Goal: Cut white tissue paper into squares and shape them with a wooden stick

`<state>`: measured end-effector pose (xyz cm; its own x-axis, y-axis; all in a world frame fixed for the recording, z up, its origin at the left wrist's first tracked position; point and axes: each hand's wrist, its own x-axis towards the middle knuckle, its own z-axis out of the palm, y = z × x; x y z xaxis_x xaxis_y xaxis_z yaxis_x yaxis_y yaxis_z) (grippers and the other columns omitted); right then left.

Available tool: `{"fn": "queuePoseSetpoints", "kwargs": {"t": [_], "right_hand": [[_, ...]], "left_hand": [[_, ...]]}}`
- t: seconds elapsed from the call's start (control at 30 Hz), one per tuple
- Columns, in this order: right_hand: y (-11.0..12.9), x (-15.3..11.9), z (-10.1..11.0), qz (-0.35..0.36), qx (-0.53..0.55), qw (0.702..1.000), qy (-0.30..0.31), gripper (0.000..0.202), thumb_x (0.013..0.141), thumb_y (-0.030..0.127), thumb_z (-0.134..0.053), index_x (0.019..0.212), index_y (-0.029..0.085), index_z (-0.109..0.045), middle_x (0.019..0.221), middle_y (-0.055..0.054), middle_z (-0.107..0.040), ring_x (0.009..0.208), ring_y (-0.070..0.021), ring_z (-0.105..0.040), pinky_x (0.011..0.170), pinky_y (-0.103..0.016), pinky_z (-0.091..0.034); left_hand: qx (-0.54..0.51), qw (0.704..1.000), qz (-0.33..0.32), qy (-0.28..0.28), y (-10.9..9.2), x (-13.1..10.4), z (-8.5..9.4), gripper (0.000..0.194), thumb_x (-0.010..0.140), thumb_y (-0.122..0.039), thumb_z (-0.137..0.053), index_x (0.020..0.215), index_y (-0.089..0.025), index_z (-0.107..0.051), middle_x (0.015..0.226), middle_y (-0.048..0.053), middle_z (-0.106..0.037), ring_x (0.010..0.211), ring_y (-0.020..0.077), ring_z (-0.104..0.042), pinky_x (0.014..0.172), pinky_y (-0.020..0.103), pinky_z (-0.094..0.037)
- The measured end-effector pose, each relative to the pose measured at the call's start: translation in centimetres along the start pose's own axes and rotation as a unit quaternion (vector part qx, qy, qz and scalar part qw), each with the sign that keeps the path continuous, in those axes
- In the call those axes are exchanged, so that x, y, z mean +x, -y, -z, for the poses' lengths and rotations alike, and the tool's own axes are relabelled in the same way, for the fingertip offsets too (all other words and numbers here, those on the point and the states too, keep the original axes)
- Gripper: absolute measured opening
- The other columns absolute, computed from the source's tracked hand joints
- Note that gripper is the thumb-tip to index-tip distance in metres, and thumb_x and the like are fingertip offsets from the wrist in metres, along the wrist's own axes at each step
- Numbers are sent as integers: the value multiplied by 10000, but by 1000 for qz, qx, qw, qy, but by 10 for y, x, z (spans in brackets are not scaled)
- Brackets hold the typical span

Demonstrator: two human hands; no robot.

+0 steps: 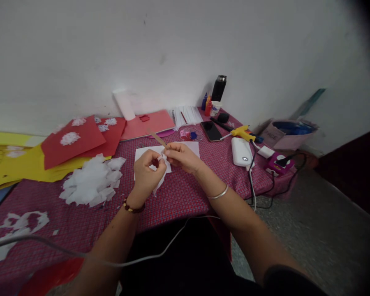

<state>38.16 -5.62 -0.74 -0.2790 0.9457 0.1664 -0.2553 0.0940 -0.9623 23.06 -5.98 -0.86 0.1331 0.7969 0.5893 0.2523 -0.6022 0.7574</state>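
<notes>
Left hand [149,168]: pinching white paper [164,157] above the sheet [142,152]
Right hand [183,157]: got a brown stick [157,137] gripped
Tissue pile [91,181]: left of sheet, lol

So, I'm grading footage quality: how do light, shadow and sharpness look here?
In the head view, light is soft, without harsh glare; a faint shadow lies on the wall left of the black flask; the upper right corner fades to black; fine detail is soft, so the paper between the left hand and right hand is hard to read.
</notes>
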Motion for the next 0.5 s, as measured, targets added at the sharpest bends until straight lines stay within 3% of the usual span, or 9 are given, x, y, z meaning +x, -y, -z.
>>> {"fn": "queuePoseSetpoints", "kwargs": {"t": [0.3,0.5], "right_hand": [[-2,1,5,-28,32,999,34,125,779,261,-618,742,172,-537,505,78,-471,380,-38,-243,382,-194,-127],[-3,2,6,-25,32,998,37,143,763,269,-641,737,170,-542,488,85,-459,378,-36,-246,378,-189,-128]], "left_hand": [[7,1000,-7,4,1,0,0,132,677,-114,-616,625,-212,-545,635,-33,-552,594,122,-493,609,262,-383],[15,1000,-8,3,2,0,0,132,687,-121,-616,624,-212,-545,630,-32,-553,595,124,-501,615,263,-388]]}}
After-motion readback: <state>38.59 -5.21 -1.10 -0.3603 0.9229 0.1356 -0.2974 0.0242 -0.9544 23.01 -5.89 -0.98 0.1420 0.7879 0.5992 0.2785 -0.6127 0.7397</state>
